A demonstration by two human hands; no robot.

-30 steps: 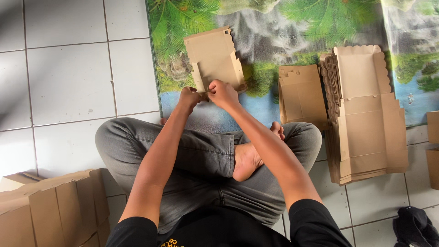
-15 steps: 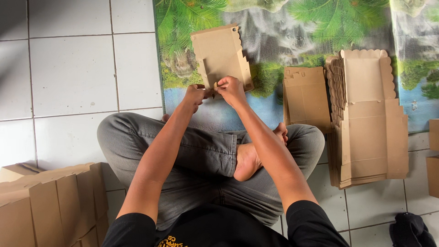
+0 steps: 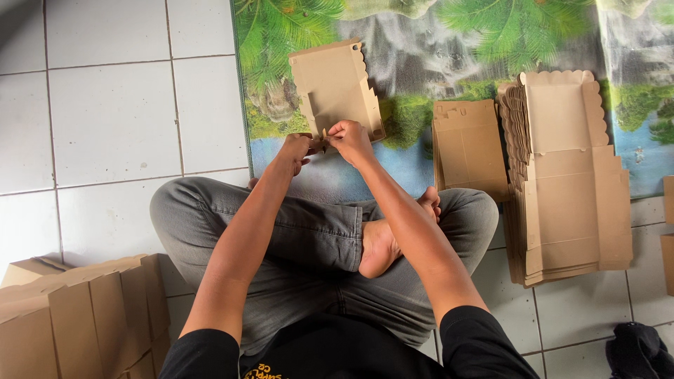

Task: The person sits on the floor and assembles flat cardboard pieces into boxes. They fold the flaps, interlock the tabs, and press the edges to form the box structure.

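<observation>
I sit cross-legged on the floor and hold a brown cardboard box blank with a scalloped far edge out over a printed mat. My left hand pinches the blank's near corner flap. My right hand grips the same near edge right beside it, so the fingertips of both hands almost touch. The blank is partly folded, with one side wall raised.
A tall stack of flat scalloped box blanks lies to my right, with a smaller folded piece beside it. Assembled brown boxes stand at lower left on the white tiles. A dark cloth lies at bottom right.
The hands have stayed on the blank's near edge and drawn closer together at the corner flap. The view has shifted slightly.
</observation>
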